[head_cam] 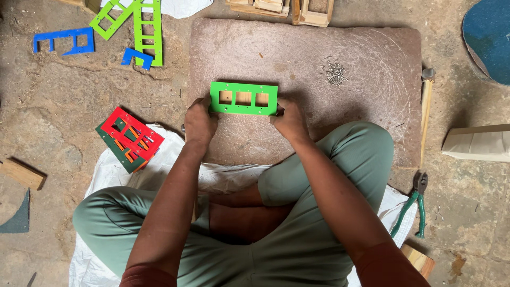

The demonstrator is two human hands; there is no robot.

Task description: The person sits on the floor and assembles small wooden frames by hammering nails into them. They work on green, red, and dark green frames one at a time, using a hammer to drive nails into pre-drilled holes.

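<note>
- 2 hands are on 1 green frame [244, 98], a flat rectangle with 3 square windows, lying flat near the middle of the stone slab [340, 122].
- Left hand [200, 119] grips the frame's left end, fingers curled closed over the edge.
- Right hand [290, 120] clamps the right end, fingers folded around it too.
- Small pile of nails [334, 73] sits on the slab, up and to the right of the frame, well apart from it.
- Off the slab on the left, a red frame [131, 133] tops a stack of coloured pieces on a white sack [106, 175].
- Further up left: green strips [139, 24] and blue pieces [64, 41] on the ground.
- Right side: a hammer [425, 109] along the slab's edge, green-handled pliers [413, 204] below it.
</note>
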